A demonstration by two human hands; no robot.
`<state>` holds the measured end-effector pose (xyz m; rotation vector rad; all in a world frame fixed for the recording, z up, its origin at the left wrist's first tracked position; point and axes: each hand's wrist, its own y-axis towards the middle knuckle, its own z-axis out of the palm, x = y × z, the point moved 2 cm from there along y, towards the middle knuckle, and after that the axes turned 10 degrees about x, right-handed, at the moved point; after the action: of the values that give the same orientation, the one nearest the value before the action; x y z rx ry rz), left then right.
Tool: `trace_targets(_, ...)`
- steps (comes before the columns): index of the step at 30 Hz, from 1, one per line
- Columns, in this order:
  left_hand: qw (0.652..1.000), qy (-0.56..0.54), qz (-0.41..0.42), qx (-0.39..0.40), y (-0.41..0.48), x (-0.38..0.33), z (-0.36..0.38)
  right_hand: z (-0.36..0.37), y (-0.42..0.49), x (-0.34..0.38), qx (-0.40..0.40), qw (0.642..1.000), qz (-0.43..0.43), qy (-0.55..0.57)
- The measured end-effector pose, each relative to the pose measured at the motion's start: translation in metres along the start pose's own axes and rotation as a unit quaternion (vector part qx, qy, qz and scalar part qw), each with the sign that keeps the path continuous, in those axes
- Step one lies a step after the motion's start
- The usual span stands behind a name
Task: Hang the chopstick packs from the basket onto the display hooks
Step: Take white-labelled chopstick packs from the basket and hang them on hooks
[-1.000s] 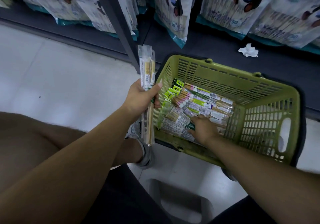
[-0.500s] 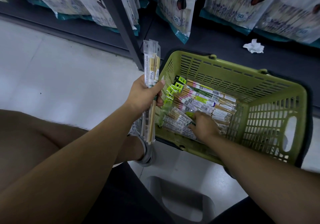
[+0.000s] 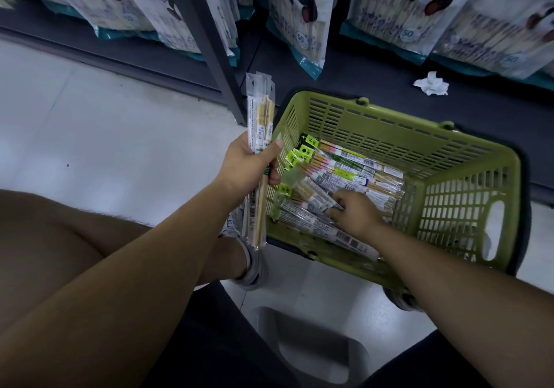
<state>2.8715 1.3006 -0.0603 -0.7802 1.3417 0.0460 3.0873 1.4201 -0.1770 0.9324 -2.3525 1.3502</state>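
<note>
Moved: right hand (image 3: 355,213), flat before, curling; we are pinching one pack (image 3: 311,200) in basket (image 3: 449,201), left hand (image 3: 248,165) gripping bundle (image 3: 259,112); advise lifting singly.

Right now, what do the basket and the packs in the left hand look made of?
The basket: olive-green moulded plastic, matte; slotted lattice walls, cut-out handle. The chopstick packs gripped by the left hand: clear glossy film sleeves, catching glints, around pale tan sticks, probably bamboo or wood; I cannot tell which.
</note>
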Motion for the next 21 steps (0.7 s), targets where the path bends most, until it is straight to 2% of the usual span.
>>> trace_targets(6, 0.999, -0.035, -0.028, 0.004, -0.003, -0.009, 0.006, -0.058, -0.016, 0.026, -0.109, 0.988, -0.034, 0.109)
trace_targets(9, 0.993, -0.092, -0.061, 0.034, -0.004, -0.011, 0.017, -0.080, -0.023, 0.063, -0.102, 0.965, -0.084, 0.226)
trace_targets(12, 0.990, -0.111, -0.056, 0.059, -0.007, -0.014, 0.032, -0.084, -0.027, 0.102, -0.093, 0.946, -0.122, 0.286)
trace_targets(17, 0.982, -0.172, -0.038, 0.074, -0.012, -0.022, 0.037, -0.079, -0.034, 0.126, -0.147, 0.948, -0.159, 0.232)
trace_targets(21, 0.977, -0.178, -0.062, 0.099, -0.014, -0.021, 0.030, -0.079, -0.038, 0.128, -0.168, 0.962, -0.181, 0.119)
